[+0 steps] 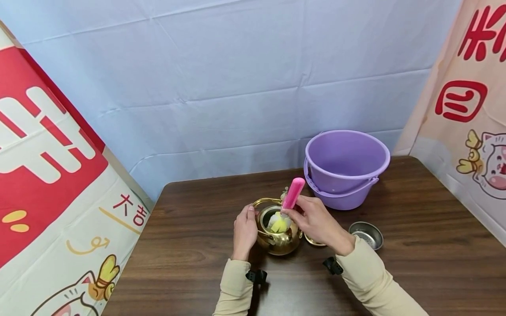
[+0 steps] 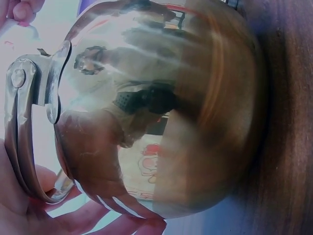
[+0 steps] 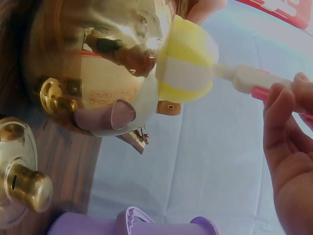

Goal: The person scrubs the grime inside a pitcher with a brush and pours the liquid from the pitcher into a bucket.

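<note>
A shiny brass teapot (image 1: 281, 243) stands on the table with its lid off. My left hand (image 1: 245, 230) holds its left side and handle; in the left wrist view the fingers (image 2: 117, 223) lie along the pot's wall by the handle (image 2: 24, 127). My right hand (image 1: 320, 219) pinches the pink and white handle (image 3: 259, 81) of a brush. The brush's yellow and white sponge head (image 3: 188, 61) is at the pot's mouth, partly inside it. How deep it reaches is hidden.
A purple bucket (image 1: 344, 193) stands behind and to the right of the teapot. The brass lid (image 3: 29, 188) lies on the table right beside the pot, partly under my right hand. A metal strainer bowl (image 1: 366, 235) lies farther right. Printed cloths hang around the table.
</note>
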Tool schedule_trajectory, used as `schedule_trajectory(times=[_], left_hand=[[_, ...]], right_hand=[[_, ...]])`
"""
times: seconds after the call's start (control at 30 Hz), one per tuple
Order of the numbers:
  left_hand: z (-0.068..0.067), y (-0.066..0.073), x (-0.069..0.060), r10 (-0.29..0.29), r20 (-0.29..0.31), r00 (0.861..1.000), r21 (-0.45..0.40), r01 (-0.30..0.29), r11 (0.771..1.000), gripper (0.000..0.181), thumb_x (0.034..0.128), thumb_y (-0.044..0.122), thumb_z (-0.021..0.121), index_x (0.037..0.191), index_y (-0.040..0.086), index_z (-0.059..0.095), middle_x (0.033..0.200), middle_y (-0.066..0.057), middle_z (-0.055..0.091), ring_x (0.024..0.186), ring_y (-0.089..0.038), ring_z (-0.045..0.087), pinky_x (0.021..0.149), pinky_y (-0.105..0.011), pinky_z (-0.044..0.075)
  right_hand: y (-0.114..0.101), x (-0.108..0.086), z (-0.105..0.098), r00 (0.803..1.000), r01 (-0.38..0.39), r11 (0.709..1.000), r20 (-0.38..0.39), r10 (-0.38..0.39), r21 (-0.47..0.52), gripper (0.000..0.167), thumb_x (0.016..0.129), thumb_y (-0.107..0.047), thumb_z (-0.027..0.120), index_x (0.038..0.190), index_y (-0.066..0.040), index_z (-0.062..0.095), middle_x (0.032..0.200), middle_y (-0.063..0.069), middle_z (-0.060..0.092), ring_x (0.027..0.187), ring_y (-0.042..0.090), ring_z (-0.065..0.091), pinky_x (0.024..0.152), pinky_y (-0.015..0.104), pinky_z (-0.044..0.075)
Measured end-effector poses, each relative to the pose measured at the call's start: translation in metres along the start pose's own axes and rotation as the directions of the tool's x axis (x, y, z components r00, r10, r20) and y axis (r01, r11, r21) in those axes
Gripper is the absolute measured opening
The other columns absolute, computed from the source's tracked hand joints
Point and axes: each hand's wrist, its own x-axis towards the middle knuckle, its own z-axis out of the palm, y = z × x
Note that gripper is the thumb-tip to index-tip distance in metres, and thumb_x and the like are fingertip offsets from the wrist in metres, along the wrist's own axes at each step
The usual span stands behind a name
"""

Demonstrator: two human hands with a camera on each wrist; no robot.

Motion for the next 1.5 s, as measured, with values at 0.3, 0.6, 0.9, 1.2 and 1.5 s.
schedule_trajectory(times=[0.3,0.6,0.9,1.2,1.5], left_hand=[[-0.001,-0.002,0.000,0.001,0.010,1.000,-0.004,0.000,1.000,0.035,0.1036,0.023,0.039,0.125,0.009,0.063,0.104,-0.013,0.072,0.107,-0.031,0.063,0.095,-0.050,0.046],[-0.003,-0.002,0.001,0.018,0.035,0.999,-0.021,-0.018,1.000,0.036,0.1037,0.023,0.039,0.128,0.011,0.062,0.105,-0.013,0.072,0.108,-0.031,0.062,0.096,-0.050,0.045],[-0.003,-0.002,0.002,0.026,0.044,0.999,-0.025,-0.025,0.999,0.036,0.1040,0.024,0.039,0.129,0.010,0.061,0.106,-0.015,0.071,0.105,-0.031,0.063,0.095,-0.050,0.046],[-0.003,-0.002,0.002,0.014,0.048,0.999,-0.011,-0.014,1.000,0.036,0.1041,0.025,0.038,0.130,0.011,0.061,0.106,-0.015,0.070,0.104,-0.031,0.063,0.093,-0.050,0.047],[-0.002,0.000,0.002,0.007,0.025,1.000,0.007,-0.007,1.000,0.037,0.1036,0.025,0.038,0.126,0.010,0.063,0.104,-0.012,0.071,0.104,-0.030,0.064,0.092,-0.049,0.048]], right_hand=[[0.003,0.002,-0.001,0.999,-0.024,0.999,-0.027,0.023,-0.030,0.014,0.084,-0.013,0.073,0.098,-0.010,0.068,0.083,-0.003,0.068,0.070,0.005,0.056,0.063,0.022,0.048],[0.007,0.005,0.003,0.995,-0.039,0.998,-0.096,0.034,-0.047,0.012,0.085,-0.011,0.072,0.096,-0.010,0.068,0.090,0.002,0.073,0.078,0.012,0.066,0.066,0.027,0.051],[0.006,0.009,0.008,0.991,-0.079,0.997,-0.107,0.078,-0.002,0.010,0.086,-0.013,0.071,0.095,-0.011,0.067,0.084,-0.001,0.071,0.074,0.010,0.062,0.064,0.026,0.050],[0.003,0.015,0.014,0.990,-0.120,0.993,-0.076,0.121,0.014,0.009,0.088,-0.016,0.070,0.097,-0.013,0.066,0.074,-0.005,0.063,0.064,0.007,0.053,0.059,0.023,0.046],[-0.003,0.020,0.017,0.996,-0.071,0.997,-0.047,0.071,0.010,0.009,0.088,-0.015,0.070,0.095,-0.011,0.066,0.079,-0.003,0.065,0.067,0.008,0.053,0.060,0.023,0.046]])
